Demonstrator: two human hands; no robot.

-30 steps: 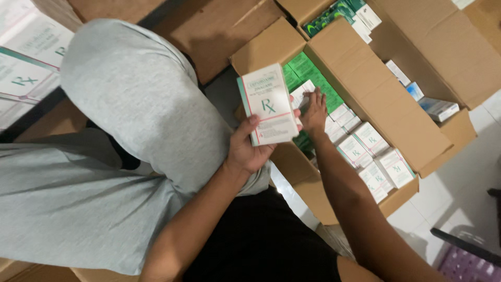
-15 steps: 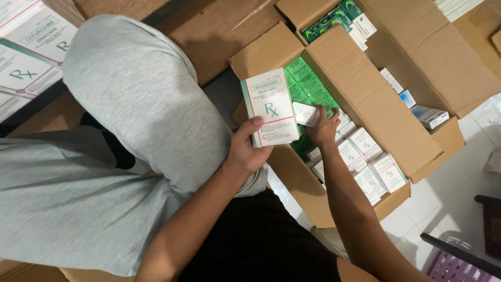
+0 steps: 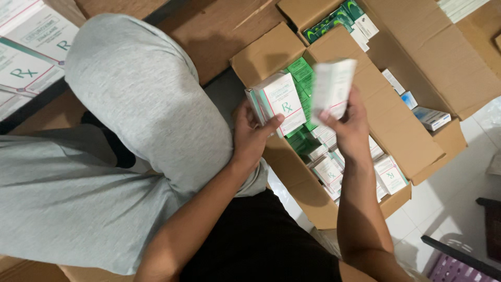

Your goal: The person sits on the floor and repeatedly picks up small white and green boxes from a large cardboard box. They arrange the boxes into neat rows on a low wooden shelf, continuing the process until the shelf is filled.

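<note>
Lifted clear of the carton [image 3: 334, 209], where half a second ago it lay among the packed rows, a white box [image 3: 332, 89] is gripped by the right hand [image 3: 350, 128] beside the stack [image 3: 276, 104] clasped in the left hand [image 3: 253, 138].

A pharmacy stockroom: open cardboard cartons [image 3: 417, 104] packed with small medicine boxes [image 3: 389, 175] on tiled floor [image 3: 443, 209].

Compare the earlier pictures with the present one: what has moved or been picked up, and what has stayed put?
The right hand has risen out of the open cardboard box and now holds one small white carton up above it, blurred by motion. Earlier it was reaching down among the packed cartons. The left hand keeps its grip on the stack of white cartons by the knee.
</note>
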